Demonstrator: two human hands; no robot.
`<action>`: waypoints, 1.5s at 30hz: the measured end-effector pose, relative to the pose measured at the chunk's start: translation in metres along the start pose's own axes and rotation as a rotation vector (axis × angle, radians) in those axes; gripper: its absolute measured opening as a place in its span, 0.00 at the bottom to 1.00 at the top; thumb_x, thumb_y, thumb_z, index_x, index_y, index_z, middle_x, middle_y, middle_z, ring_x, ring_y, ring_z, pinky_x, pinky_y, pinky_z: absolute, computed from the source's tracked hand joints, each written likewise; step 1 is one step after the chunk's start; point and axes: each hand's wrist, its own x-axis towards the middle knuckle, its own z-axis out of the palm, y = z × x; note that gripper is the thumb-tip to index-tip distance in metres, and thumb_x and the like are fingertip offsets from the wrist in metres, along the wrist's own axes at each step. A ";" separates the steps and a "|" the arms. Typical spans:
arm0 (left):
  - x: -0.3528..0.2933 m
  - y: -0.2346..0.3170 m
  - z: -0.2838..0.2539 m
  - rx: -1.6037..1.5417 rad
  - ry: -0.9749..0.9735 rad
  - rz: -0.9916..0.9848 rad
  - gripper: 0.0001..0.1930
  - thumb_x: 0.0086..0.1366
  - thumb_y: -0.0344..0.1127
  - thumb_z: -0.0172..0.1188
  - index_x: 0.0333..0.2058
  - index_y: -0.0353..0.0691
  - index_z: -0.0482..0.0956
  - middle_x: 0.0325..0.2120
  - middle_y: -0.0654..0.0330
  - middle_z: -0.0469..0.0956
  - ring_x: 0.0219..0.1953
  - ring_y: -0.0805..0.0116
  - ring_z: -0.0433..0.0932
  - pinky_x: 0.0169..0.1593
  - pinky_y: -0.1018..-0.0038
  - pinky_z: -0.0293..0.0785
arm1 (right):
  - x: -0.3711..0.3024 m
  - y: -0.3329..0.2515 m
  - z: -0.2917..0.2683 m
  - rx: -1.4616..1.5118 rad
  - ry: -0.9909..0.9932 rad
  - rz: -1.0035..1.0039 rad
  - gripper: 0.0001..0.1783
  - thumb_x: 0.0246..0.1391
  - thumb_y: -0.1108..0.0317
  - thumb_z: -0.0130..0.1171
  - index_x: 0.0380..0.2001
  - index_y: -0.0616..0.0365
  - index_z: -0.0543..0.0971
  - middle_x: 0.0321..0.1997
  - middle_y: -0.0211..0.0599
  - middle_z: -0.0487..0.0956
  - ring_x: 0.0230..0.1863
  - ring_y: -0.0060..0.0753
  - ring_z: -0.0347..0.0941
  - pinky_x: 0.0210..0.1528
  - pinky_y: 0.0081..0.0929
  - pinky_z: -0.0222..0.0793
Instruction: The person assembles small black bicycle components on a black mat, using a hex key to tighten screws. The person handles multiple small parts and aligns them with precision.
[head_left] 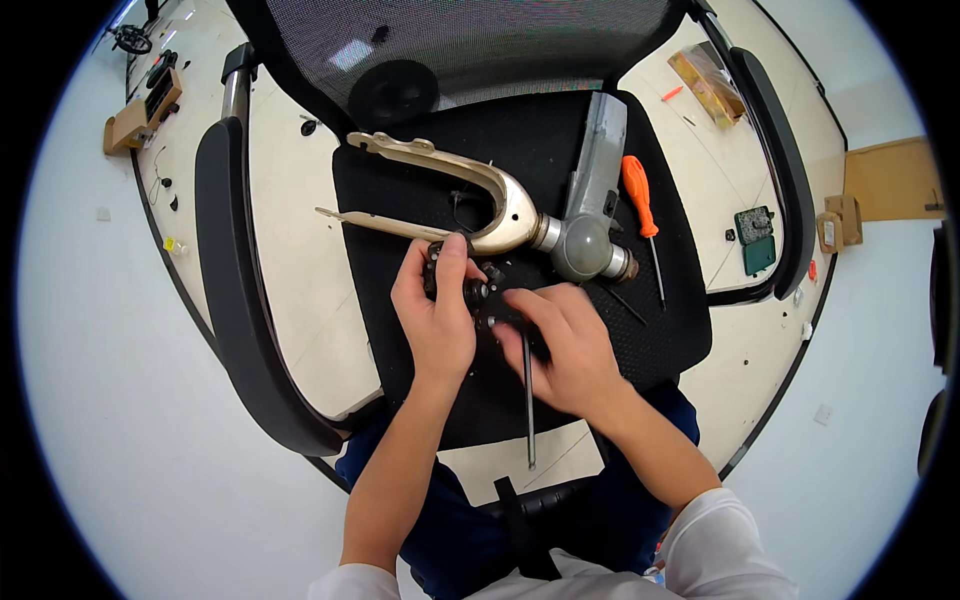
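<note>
My left hand [437, 325] grips a small black metal part [475, 291] with round fittings; my fingers hide much of it, so its exact kind is unclear. Close beside it, my right hand [572, 345], slightly blurred, holds an L-shaped hex key [530, 410] whose long arm points toward me. Its short end is near the black part; contact cannot be made out. Just beyond my hands, a cream bicycle fork [515, 212] lies on the black chair seat [665, 350], joined to a grey frame piece [602, 140]. To its right rests an orange-handled screwdriver [638, 192].
A thin dark rod [627, 305] lies on the seat near the frame piece. Armrests flank it at left [228, 270] and right [775, 170]. On the floor are an open green case [758, 255], a box with yellow contents [708, 85] and a cardboard box [128, 125].
</note>
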 end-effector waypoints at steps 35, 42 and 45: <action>-0.003 0.019 -0.019 -0.233 -0.461 -0.390 0.18 0.69 0.43 0.38 0.43 0.33 0.68 0.37 0.50 0.74 0.27 0.64 0.76 0.30 0.72 0.70 | 0.004 0.051 -0.064 1.002 -0.188 0.859 0.18 0.58 0.75 0.53 0.50 0.73 0.73 0.36 0.51 0.81 0.37 0.39 0.81 0.37 0.31 0.81; -0.005 0.018 -0.001 -0.281 -0.413 -0.413 0.17 0.71 0.42 0.37 0.47 0.34 0.66 0.38 0.49 0.75 0.27 0.67 0.74 0.31 0.72 0.69 | 0.013 0.037 -0.052 1.271 -0.081 0.908 0.16 0.64 0.69 0.46 0.50 0.68 0.71 0.32 0.43 0.77 0.18 0.21 0.67 0.16 0.15 0.61; -0.004 0.011 -0.003 -0.247 -0.402 -0.393 0.16 0.71 0.42 0.40 0.47 0.35 0.66 0.36 0.52 0.76 0.26 0.71 0.72 0.31 0.76 0.68 | 0.013 0.021 -0.035 0.899 -0.143 0.798 0.10 0.64 0.72 0.46 0.47 0.63 0.67 0.32 0.42 0.80 0.13 0.14 0.62 0.14 0.12 0.55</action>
